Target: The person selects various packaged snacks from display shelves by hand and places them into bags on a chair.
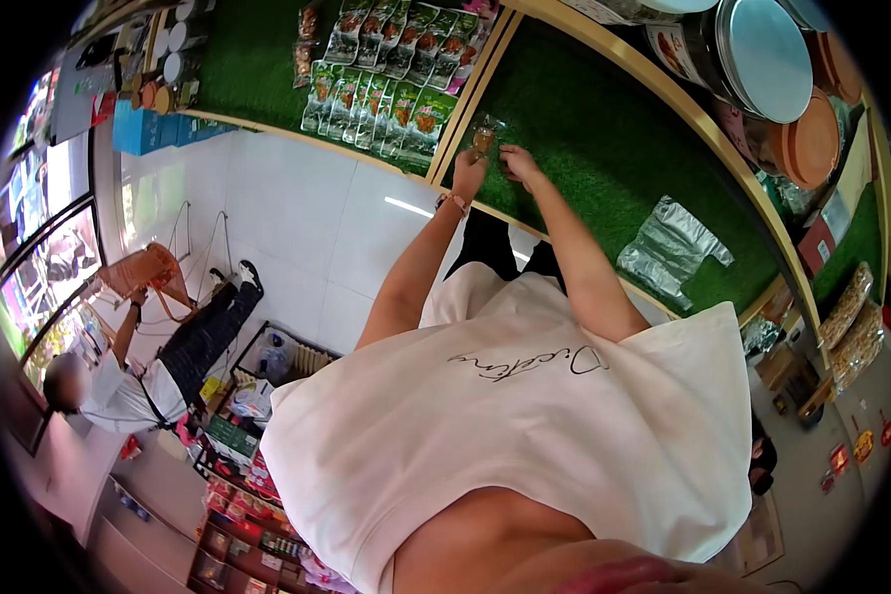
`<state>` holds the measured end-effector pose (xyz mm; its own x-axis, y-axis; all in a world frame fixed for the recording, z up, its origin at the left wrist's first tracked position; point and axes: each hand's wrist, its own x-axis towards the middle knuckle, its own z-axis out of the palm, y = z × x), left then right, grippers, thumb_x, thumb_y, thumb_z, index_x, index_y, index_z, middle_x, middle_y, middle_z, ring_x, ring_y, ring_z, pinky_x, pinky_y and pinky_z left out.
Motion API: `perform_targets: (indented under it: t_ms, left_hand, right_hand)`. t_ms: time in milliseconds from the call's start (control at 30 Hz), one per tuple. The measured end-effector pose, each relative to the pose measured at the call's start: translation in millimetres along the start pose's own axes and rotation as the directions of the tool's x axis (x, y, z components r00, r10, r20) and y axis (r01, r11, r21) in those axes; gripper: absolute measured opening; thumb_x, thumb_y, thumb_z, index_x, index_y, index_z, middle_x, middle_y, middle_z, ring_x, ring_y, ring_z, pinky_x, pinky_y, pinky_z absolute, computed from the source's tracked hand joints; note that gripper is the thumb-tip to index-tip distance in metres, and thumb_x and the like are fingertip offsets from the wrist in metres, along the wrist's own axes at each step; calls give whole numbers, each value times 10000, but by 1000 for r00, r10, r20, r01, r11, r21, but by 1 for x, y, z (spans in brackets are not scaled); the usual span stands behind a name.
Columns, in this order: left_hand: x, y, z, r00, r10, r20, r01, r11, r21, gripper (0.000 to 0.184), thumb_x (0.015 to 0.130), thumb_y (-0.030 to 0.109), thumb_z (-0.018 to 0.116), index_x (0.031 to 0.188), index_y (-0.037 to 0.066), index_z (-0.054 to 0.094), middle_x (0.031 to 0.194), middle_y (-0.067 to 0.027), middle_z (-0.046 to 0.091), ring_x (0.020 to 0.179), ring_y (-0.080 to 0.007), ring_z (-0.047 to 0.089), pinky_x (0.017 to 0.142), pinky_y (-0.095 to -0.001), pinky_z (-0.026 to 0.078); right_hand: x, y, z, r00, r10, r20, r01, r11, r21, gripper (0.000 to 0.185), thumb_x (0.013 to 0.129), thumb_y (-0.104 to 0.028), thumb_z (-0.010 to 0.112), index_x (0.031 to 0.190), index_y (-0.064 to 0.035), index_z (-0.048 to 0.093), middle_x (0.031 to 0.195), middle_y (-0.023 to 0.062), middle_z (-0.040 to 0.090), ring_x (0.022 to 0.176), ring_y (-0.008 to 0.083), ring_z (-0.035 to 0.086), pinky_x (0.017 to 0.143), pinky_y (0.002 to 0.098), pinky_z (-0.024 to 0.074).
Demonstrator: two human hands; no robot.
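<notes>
Against the green turf surface of the display shelf, my left hand (pixel 470 168), with a watch on its wrist, is closed on the lower end of a small clear packet (pixel 483 139) with brown contents. Close by on the right, my right hand (pixel 518 164) has its fingers drawn together beside the packet. What those fingers grip, if anything, is too small to make out. To the right of my forearm, a thin translucent plastic bag (pixel 668 247) lies spread on the turf.
Rows of silver-and-green snack pouches (pixel 381 114) lie left of a wooden divider (pixel 475 94). Large lidded jars (pixel 762 59) stand at upper right. On the left, another person (pixel 158 376) holds an orange chair (pixel 148 277). Packed goods (pixel 238 495) fill shelves at lower left.
</notes>
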<state>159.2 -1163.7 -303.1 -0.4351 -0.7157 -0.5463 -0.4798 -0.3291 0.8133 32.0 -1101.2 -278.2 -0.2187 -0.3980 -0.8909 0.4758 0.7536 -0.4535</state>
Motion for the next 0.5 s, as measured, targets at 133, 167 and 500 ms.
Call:
perform_targets:
  t_ms: [133, 167, 500]
  left_hand:
    - [-7, 12, 2, 991, -107, 74, 123, 958, -257, 320, 791, 92, 529, 1081, -43, 535, 780, -41, 552, 640, -88, 471, 548, -237, 382]
    - [-7, 9, 3, 996, -73, 44, 82, 963, -258, 326, 793, 89, 527, 1092, -41, 533, 791, -41, 557, 642, -86, 472, 548, -233, 383]
    - [-36, 76, 9, 881, -243, 405, 359, 902, -239, 323, 867, 159, 472, 1172, 69, 527, 756, 35, 501, 639, -45, 444, 520, -188, 328]
  right_hand:
    - [-8, 7, 14, 999, 26, 23, -27, 997, 72, 352, 876, -232, 473, 1204, -119, 413, 906, 11, 527, 687, 101, 513, 598, 261, 442]
    - [-13, 6, 15, 999, 27, 23, -30, 992, 124, 334, 870, -238, 485, 1177, -117, 430, 902, 19, 528, 679, 110, 512, 579, 262, 442]
    - [-18, 21, -25, 979, -140, -145, 170, 962, 216, 178, 859, -244, 538, 928, -82, 508, 827, 20, 593, 667, 110, 538, 597, 259, 443]
